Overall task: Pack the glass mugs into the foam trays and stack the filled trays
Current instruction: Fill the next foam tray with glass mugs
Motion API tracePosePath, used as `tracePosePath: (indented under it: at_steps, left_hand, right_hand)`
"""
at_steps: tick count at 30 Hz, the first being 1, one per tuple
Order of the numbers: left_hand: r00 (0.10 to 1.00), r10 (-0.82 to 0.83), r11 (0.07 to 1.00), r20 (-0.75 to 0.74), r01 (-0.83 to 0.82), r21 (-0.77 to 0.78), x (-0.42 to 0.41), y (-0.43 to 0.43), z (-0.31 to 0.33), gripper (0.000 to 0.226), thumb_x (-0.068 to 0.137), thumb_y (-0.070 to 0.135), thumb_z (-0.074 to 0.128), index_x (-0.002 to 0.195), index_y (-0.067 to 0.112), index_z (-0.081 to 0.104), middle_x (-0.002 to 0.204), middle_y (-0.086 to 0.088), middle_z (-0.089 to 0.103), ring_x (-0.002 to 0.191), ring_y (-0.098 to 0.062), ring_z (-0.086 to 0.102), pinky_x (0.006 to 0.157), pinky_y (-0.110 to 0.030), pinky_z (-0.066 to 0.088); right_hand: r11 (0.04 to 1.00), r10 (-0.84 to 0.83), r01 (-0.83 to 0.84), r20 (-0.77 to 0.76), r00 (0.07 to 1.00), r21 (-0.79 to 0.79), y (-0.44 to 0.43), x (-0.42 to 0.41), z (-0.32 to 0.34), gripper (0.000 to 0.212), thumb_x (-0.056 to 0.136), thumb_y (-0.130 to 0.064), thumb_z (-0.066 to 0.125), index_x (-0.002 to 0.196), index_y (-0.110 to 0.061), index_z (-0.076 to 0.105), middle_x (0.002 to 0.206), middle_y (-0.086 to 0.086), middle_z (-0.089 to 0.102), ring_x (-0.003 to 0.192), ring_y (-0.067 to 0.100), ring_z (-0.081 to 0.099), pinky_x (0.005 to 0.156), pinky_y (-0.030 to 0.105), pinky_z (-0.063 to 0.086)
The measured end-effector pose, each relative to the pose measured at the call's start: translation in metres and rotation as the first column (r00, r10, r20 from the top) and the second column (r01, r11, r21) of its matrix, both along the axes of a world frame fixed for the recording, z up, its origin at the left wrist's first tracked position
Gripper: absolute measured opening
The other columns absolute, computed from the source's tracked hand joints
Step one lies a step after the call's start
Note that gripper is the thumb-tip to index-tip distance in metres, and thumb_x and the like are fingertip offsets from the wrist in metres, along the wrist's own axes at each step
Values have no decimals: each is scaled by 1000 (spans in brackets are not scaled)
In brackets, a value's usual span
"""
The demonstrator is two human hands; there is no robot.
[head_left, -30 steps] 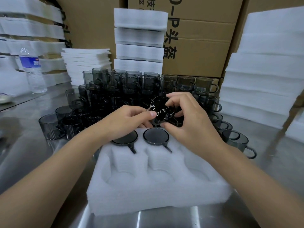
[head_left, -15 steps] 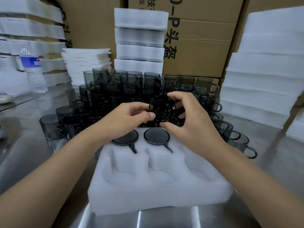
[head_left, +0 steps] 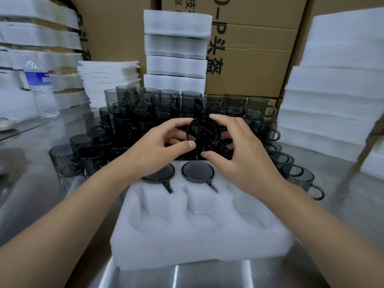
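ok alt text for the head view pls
The left hand and right hand hold a dark glass mug above the far edge of a white foam tray on a steel table. Two mugs sit in its far pockets; many loose mugs crowd behind.

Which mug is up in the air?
The mug held by the left hand and right hand; others sit in the foam tray or on the table.

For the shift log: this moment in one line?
left hand + right hand: grip mug | foam tray: two mugs seated, front row empty
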State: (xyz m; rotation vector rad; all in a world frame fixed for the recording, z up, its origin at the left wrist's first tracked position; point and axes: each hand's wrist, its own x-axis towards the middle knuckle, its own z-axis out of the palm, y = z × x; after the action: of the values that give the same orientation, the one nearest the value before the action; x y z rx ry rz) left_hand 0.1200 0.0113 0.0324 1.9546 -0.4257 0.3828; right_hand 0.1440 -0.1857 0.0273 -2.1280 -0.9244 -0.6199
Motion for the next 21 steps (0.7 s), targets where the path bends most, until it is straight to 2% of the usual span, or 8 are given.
tracePosePath:
  at_steps: [4,9,11,14,16,19,21]
  left_hand:
    - [1000,-13,1000,-16,13,14,0,0,0,36,89,16,63,109,45,55,96,11,73,82,1,62,67,-8,45]
    - [999,-32,999,-26,33,35,2,2,-2,34,90,18,63,108,46,55,85,16,72,78,6,63,66,-7,44]
    - [999,-43,998,-29,44,43,1,2,-2,33,88,25,66,107,51,57,83,16,72,80,5,65,68,-7,45]
    - [998,-60,997,-34,62,53,1,2,-3,36,74,42,69,104,59,58,92,10,74,92,-5,68,84,-19,51]
    - [998,-62,997,-29,63,54,1,3,-4,40,74,39,69,109,53,56,99,6,74,98,-11,68,97,-33,50]
    - [997,-69,996,-28,71,59,1,3,-4,40,76,37,67,113,48,54,99,6,74,98,-12,69,99,-39,49]
    - [996,-79,995,-35,81,56,1,3,-4,44,73,44,69,114,47,53,99,5,74,97,-14,69,99,-41,49]
  right_hand:
    - [999,3,-3,0,1000,-38,0,0,0,67,85,-30,68,142,-32,35,129,-14,40,106,-3,43,87,14,36]
    - [998,10,-11,-24,1000,-65,-1,-1,1,68,86,-32,66,145,-32,32,135,-12,38,116,1,42,94,18,32]
    - [997,11,-13,-28,1000,-79,-1,-1,1,69,86,-38,65,146,-32,30,134,-12,38,118,0,40,95,13,29]
    - [997,18,-21,-31,999,-79,-1,-1,2,70,84,-43,65,145,-31,32,128,-18,35,114,-5,36,93,3,26]
    - [997,20,-22,-34,999,-79,-1,-1,2,69,84,-44,65,144,-31,34,126,-20,34,112,-6,35,92,3,26]
    - [997,20,-22,-31,999,-76,0,-1,2,70,83,-45,65,144,-30,34,126,-20,34,112,-7,35,92,5,27]
    - [997,15,-17,-29,999,-76,0,-2,3,70,83,-47,64,144,-30,34,126,-19,34,114,-4,36,94,10,28]
